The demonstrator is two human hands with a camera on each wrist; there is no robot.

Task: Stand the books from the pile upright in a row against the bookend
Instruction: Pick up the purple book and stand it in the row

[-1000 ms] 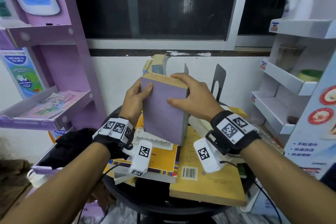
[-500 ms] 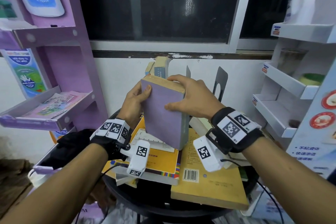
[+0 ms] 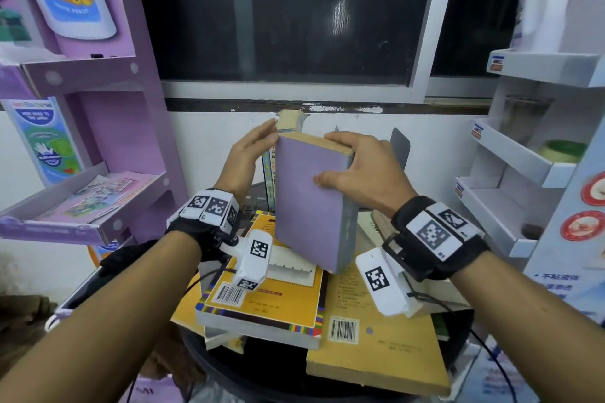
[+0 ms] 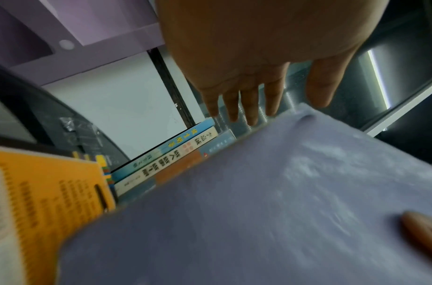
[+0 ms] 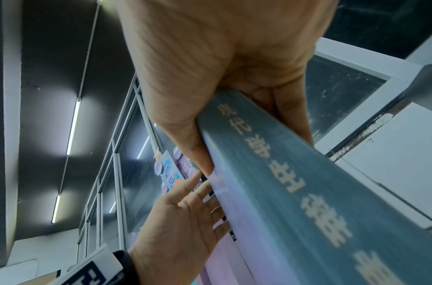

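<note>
My right hand (image 3: 330, 157) grips a thick purple book (image 3: 311, 206) by its top end, thumb on the cover, holding it tilted above the pile. Its grey-blue spine (image 5: 295, 183) shows in the right wrist view under my right hand (image 5: 234, 115). My left hand (image 3: 258, 147) lies with straight fingers along the book's upper left edge. Just behind stand a few upright books (image 4: 171, 154), largely hidden in the head view. A grey metal bookend (image 3: 400, 149) rises beyond my right hand. An orange book (image 3: 268, 291) and a yellow book (image 3: 376, 337) lie flat in the pile.
The pile sits on a round black table (image 3: 262, 376) against a white wall under a dark window. A purple display shelf (image 3: 98, 206) stands close on the left. A white shelf unit (image 3: 523, 173) stands close on the right.
The purple book has risen and moved back toward the standing books. My left hand has let go of its left edge and now lies flat beside it.
</note>
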